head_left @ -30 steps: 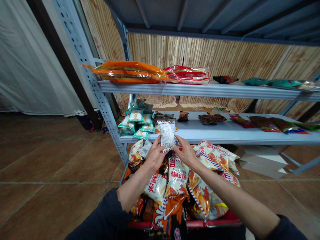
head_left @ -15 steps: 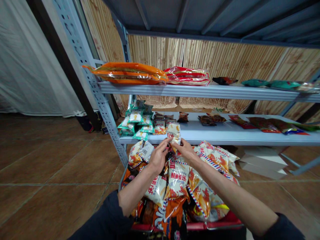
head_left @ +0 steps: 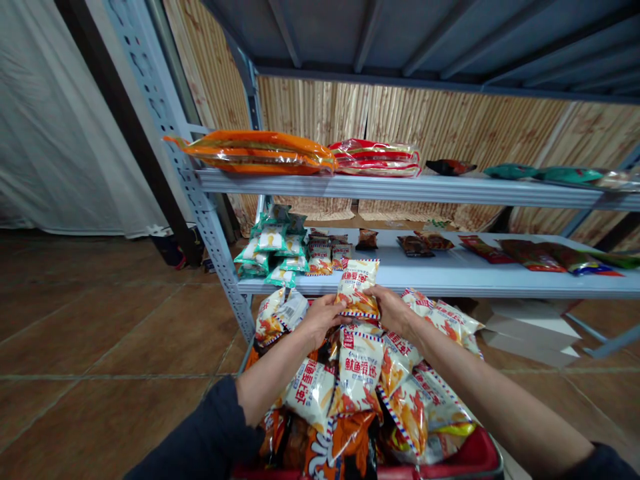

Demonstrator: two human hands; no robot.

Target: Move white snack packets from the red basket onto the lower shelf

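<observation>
Two bare hands — the left hand (head_left: 323, 320) and the right hand (head_left: 393, 311) — pinched a white-and-orange snack packet (head_left: 357, 288) from either side, holding it just above a red basket (head_left: 463, 461) heaped with matching packets (head_left: 358, 363) and just in front of the lower shelf (head_left: 450, 283) of a metal rack (head_left: 210, 227), where more snacks (head_left: 320, 261) lay.

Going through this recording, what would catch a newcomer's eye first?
The white-and-orange snack packet held up between the left hand and right hand stands out, above a heap of similar packets in a red-rimmed basket. Beyond, a long orange plastic-wrapped package lies on the upper grey metal shelf.
</observation>
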